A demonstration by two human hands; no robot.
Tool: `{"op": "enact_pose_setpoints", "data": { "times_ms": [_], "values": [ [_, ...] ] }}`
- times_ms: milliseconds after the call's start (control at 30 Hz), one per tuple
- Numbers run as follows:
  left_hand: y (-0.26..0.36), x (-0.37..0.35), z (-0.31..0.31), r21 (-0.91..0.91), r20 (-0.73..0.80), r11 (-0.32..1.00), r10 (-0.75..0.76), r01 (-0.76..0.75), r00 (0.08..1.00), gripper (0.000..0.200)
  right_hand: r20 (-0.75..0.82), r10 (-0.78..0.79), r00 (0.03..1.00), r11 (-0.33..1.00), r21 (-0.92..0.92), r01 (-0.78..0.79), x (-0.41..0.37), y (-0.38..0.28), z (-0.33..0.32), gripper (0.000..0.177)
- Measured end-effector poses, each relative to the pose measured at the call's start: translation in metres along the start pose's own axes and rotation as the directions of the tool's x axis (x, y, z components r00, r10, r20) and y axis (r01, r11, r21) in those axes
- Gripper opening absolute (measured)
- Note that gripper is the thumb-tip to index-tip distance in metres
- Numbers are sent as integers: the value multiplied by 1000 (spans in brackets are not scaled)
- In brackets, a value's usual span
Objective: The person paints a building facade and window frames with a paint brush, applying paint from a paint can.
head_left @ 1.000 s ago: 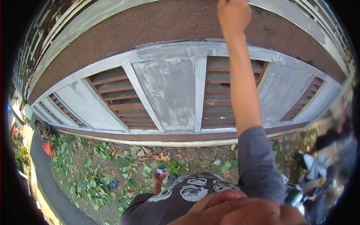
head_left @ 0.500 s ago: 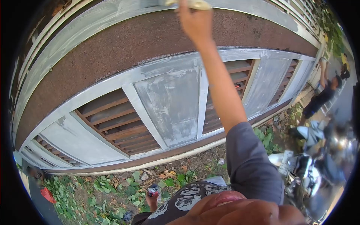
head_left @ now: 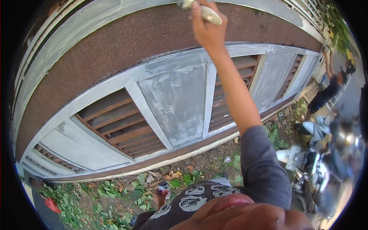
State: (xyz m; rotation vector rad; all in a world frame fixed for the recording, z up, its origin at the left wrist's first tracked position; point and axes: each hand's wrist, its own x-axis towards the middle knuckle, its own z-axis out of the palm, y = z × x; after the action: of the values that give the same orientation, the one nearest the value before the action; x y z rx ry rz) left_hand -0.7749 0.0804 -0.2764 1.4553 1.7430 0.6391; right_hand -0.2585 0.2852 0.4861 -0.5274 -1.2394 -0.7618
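Note:
At the top of the view, my right hand [head_left: 210,28] grips a paintbrush [head_left: 211,15] by its pale handle. The bristles are at the lower edge of the grey-white painted band [head_left: 126,10], above the brown rough strip [head_left: 115,42]. Low in the view, my left hand [head_left: 160,196] is wrapped round a small paint can [head_left: 164,188] with a red and dark label. Below the brown strip stands a wall with streaky grey-white panels [head_left: 176,103] and brown slatted openings [head_left: 119,120].
Leaves and litter cover the ground [head_left: 115,191] along the wall's foot. At the right are parked motorcycles [head_left: 316,172] and another person [head_left: 327,94] with raised arms beside a ladder [head_left: 337,96]. White railings [head_left: 306,13] run along the top.
My right hand and the brush have moved slightly right and down, and the brush handle now tilts downward. My left hand with the can has shifted a little right and up.

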Motion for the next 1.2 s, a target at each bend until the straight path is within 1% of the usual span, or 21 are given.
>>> {"op": "enact_pose_setpoints", "data": {
  "times_ms": [67, 100, 200, 267, 300, 333, 367, 467, 533, 600, 633, 767, 833, 867, 900, 933, 1000, 1033, 1133, 1167, 1200],
  "values": [
    [18, -5, 3, -107, -8, 991, 84, -84, 996, 69, 94, 29, 995, 941, 332, -59, -13, -43, 41, 12],
    [25, -6, 3, -55, -17, 995, 83, -84, 996, 70, 240, 213, 947, 774, 551, -313, -15, -68, 52, 12],
    [30, -4, 2, 3, -40, 995, 104, -104, 994, 74, 253, 176, 952, 797, 531, -288, -13, -65, 66, 14],
    [24, -9, -5, 1, -57, 994, 112, -112, 992, 77, 256, 309, 916, 796, 457, -396, -3, -25, 41, 17],
    [27, -11, -10, 31, -30, 994, 110, -109, 993, 79, 169, 393, 904, 796, 429, -426, 2, -1, 19, 21],
    [31, -15, -14, 58, -1, 993, 107, -106, 994, 81, 45, 493, 869, 808, 346, -477, 11, 11, -12, 20],
    [36, -21, -20, 18, 1, 998, 63, -63, 998, 81, -15, 339, 941, 919, 220, -328, 13, 52, -54, 26],
    [-38, -13, -6, -90, -110, 995, -47, 37, 993, 82, -259, 234, 937, 926, -234, -296, 32, 107, -164, 25],
    [-53, -15, -14, -85, -35, 994, -67, 64, 997, 85, -211, -102, 972, 672, -735, -89, 49, 140, -226, 25],
    [-54, -32, -31, 87, -72, 996, 13, -7, 997, 82, -206, -74, 976, 662, -741, -107, 61, 142, -231, 25],
    [-47, -39, -37, -79, -53, 997, -7, 2, 999, 73, -216, -37, 976, 653, -744, -140, 64, 140, -239, 24],
    [-34, -42, -41, -219, -11, 974, -62, 58, 998, 61, 48, 196, 979, 886, -436, -156, 38, 87, -150, 26],
    [-20, -37, -32, -172, -42, 985, -30, 22, 999, 62, 220, 157, 963, 987, -17, -157, 11, 56, -97, 21],
    [-16, -39, -33, -121, -74, 993, -14, 5, 997, 62, 265, 294, 918, 942, 81, -325, -2, 26, -80, 19],
    [2, -35, -38, -270, 73, 958, -83, 99, 994, 67, 373, 320, 871, 881, 223, -418, -5, -1, -72, 17],
    [12, -31, -35, -257, 75, 961, -80, 96, 994, 67, 455, 320, 831, 828, 292, -479, -8, -11, -69, 16],
    [21, -25, -26, -16, -15, 1000, -24, 24, 1000, 74, 414, 291, 862, 868, 264, -420, -2, -18, -71, 18],
    [-1, -5, -14, 21, 43, 998, -52, 51, 998, 78, 332, 319, 888, 887, 226, -403, 2, -6, -80, 20],
    [-6, 5, 9, -65, -33, 998, -27, 25, 999, 81, 131, 329, 935, 936, 82, -341, 34, 75, -141, 26],
    [2, -2, 14, -132, -103, 989, 57, -70, 993, 84, 12, 422, 906, 906, -50, -421, 43, 110, -173, 28],
    [17, -10, 16, -138, -109, 988, 50, -65, 993, 84, -31, 314, 949, 947, -55, -316, 50, 119, -198, 25]
  ]
}}
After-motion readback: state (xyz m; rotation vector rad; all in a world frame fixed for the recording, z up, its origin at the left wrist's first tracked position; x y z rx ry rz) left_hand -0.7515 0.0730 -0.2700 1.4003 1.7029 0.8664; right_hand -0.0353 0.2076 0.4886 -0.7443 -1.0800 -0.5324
